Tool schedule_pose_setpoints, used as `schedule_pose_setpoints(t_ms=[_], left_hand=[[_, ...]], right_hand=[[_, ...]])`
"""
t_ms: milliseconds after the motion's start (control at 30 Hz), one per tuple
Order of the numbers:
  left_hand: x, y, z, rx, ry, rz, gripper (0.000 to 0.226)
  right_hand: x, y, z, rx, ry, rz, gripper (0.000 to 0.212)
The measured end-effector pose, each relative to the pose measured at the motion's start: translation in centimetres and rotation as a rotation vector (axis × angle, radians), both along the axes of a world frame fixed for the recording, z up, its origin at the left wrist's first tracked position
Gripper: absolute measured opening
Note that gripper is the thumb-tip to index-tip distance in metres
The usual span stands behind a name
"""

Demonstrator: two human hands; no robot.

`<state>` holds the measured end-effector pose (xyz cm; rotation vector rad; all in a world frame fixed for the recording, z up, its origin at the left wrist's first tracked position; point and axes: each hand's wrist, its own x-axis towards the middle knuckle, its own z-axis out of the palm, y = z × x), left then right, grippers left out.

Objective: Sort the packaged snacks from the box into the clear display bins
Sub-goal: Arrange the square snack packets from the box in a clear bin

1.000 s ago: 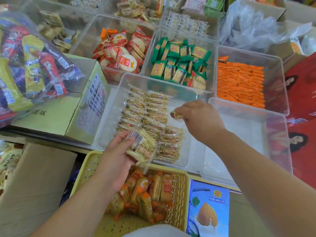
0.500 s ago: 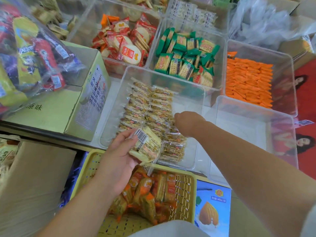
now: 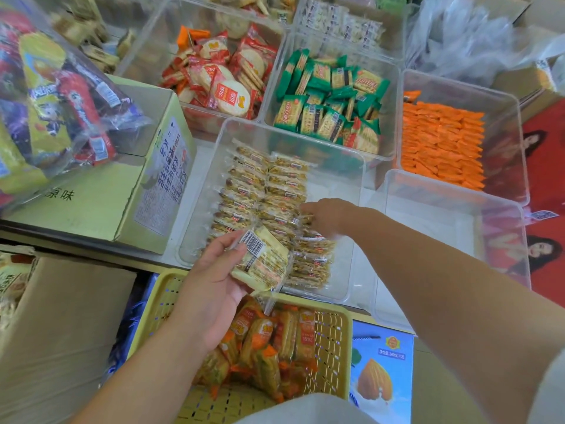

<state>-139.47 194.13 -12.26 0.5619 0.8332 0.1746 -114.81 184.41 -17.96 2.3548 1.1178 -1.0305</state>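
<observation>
Now lower, right hand (image 3: 331, 217) among the packet rows (image 3: 263, 191) — grip unclear; left hand (image 3: 214, 289) tight round a packet stack (image 3: 263, 261).

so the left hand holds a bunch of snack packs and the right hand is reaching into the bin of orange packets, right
Not quite. In the head view the right hand reaches into the near bin of clear-wrapped bars, not the bin of orange packets. The left hand does hold a bunch of snack packs.
</observation>
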Motion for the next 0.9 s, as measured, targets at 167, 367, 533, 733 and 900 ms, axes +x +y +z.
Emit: schedule_pose_setpoints(t_ms=[167,367,533,733,900], left_hand=[[0.1,0.0,0.0,-0.015,0.017,0.016,0.043],[0.1,0.1,0.0,-0.012,0.02,0.002,0.046],[0.1,0.2,-0.1,-0.026,0.023,0.009,0.044],[0.1,0.1,0.2,-0.023,0.015,-0.001,0.043],[0.1,0.1,0.1,-0.006,0.013,-0.014,0.041]], right_hand=[[0.0,0.0,0.0,0.043,0.012,-0.015,0.072],[0.8,-0.1,2.1,0.048,-0.089,0.122,0.077],[1.6,0.3,4.0,-0.037,-0.259,0.31,0.06],[0.7,0.4,1.8,-0.037,-0.235,0.201,0.058],[-0.2,0.8,0.1,0.008,-0.1,0.041,0.033]])
